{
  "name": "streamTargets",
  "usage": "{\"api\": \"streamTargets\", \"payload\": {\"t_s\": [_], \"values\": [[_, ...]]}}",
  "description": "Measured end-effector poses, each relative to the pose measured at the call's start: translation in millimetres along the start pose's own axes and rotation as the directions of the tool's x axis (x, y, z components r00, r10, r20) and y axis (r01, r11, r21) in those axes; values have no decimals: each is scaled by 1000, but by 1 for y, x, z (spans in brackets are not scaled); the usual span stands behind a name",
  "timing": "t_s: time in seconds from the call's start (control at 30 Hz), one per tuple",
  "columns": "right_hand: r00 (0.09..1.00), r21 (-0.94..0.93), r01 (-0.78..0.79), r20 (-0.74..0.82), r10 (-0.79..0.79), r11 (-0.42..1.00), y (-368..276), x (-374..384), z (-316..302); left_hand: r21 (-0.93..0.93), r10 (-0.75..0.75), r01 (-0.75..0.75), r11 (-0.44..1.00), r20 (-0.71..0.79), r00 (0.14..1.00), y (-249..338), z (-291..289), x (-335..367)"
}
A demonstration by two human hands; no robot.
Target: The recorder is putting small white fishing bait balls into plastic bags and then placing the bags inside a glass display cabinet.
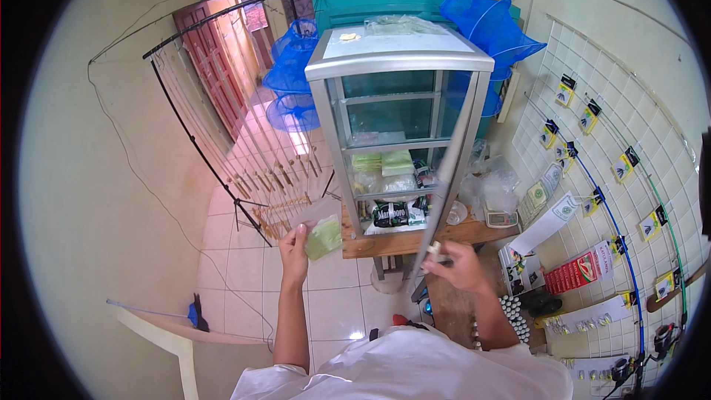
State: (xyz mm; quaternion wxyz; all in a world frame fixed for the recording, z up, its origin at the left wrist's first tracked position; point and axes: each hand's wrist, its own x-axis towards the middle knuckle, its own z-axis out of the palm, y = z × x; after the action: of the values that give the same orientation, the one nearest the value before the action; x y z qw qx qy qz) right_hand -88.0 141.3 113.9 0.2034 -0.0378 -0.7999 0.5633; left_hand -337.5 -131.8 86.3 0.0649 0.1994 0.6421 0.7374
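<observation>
My left hand (295,252) is closed on the upper edge of a clear plastic bag (324,238) with pale green contents. It holds the bag left of the glass display cabinet (400,64). The cabinet's framed glass door (438,211) is swung out toward me, seen almost edge-on. My right hand (457,267) is closed at the door's edge, with a small pale piece (435,250), maybe a knob, at its fingertips. Inside the cabinet, green packets (396,163) lie stacked on a shelf, above dark and white packages (392,213) at the bottom.
The cabinet stands on a wooden table (363,246). Blue net traps (292,78) hang on both sides of it. On the left is a black rack (194,139) of hanging wooden-handled sticks. A white wall grid (585,126) with small packs lines the right, above a wooden bench (463,311).
</observation>
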Motion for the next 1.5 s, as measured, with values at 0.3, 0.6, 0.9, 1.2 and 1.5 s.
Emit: {"api": "streamTargets", "payload": {"t_s": [0.3,0.6,0.9,1.2,1.5], "values": [[942,253,16,-328,70,967,6,-79,-91,51,-32,29,998,62,998,7,33,14],[758,150,-1,-644,98,989,12,-94,-122,58,-61,55,997,94,994,17,51,18],[647,-57,-43,-762,-16,997,-19,-83,-92,-80,-70,77,994,77,995,12,40,-9],[678,145,287,-729,-94,947,-52,-69,24,-60,-47,44,997,-54,997,16,31,-73],[970,-117,73,-224,-98,990,-53,-20,182,97,244,-240,966,-36,969,0,47,-128]]}}
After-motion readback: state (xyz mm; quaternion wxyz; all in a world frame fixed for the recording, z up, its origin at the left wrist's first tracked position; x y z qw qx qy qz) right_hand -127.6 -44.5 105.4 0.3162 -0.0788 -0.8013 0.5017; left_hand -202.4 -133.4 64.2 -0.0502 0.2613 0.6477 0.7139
